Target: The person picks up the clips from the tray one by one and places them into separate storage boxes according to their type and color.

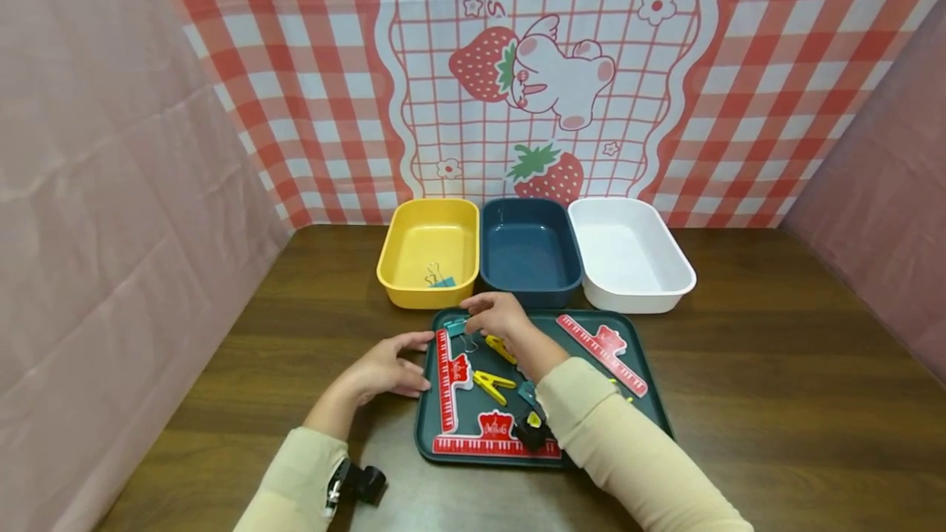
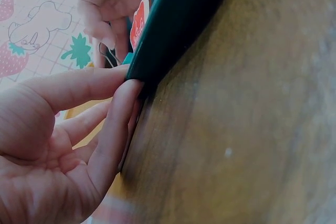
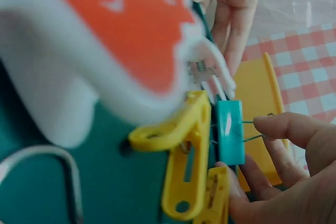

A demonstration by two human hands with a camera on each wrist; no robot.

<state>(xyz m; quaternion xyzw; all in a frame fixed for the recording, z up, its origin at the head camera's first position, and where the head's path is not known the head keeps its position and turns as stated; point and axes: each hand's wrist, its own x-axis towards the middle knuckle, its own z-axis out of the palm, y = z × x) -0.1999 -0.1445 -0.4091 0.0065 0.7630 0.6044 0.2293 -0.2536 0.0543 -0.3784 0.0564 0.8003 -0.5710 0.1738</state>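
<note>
A dark green tray (image 1: 547, 327) lies on the table, with my left hand (image 1: 388, 366) at its left edge, fingers spread and fingertips touching the rim. Over the tray's far left corner, my right hand (image 1: 506, 325) pinches a teal binder clip (image 3: 231, 132). One finger meets its wire handle while another fingertip is at the end of its body. Close beside the clip are yellow clothespins (image 3: 197, 156). A red piano-keyboard clip (image 1: 445, 384) stretches along the tray's left side, another red clip (image 1: 495, 443) along its near side. Part of the tray is hidden under my right forearm.
Behind the tray stand a yellow bin (image 1: 429, 298) with a teal binder clip (image 1: 443, 282) inside, a dark blue bin (image 1: 530, 298) and a white bin (image 1: 639, 302). A third red clip (image 1: 602, 351) sits at the tray's right. Checked cloth (image 1: 325, 105) hangs behind.
</note>
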